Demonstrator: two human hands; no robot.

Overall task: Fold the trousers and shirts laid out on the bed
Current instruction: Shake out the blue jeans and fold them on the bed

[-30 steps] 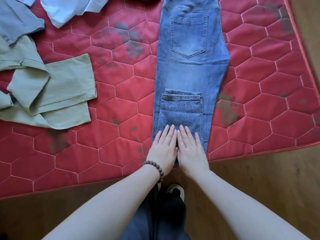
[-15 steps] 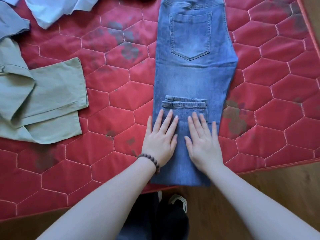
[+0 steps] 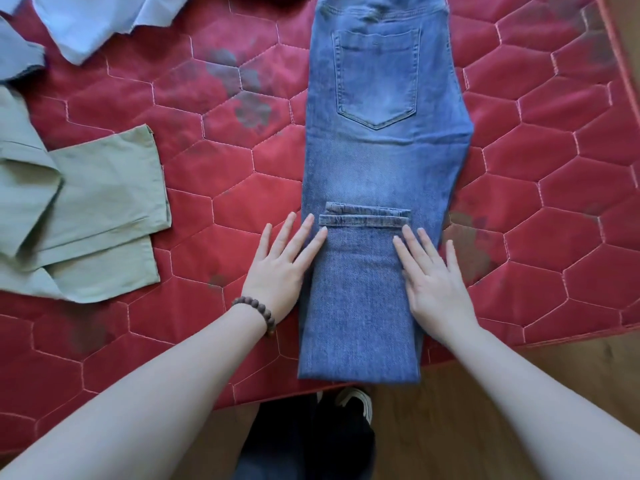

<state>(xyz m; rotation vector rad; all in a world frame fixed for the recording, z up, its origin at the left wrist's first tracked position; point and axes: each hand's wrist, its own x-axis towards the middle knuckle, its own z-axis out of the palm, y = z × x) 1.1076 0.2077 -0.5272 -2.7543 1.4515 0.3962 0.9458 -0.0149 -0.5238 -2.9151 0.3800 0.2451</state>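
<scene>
Operator: bare forearms, no sleeves visible.
The left hand [image 3: 277,271] carries a bracelet [image 3: 257,314] of round dark brown beads at the wrist; the right hand [image 3: 436,282] is unadorned. Dark trousers [image 3: 294,445] and a black shoe [image 3: 356,405] with white sole trim appear below.

Flat hands [image 3: 353,282] on folded jeans [image 3: 377,161]

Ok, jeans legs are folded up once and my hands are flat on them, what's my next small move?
Probably take the folded bottom edge and bring it up toward the back pocket. The jeans are only partly folded: the hems sit midway, and both the left hand and right hand lie flat at the sides.
</scene>
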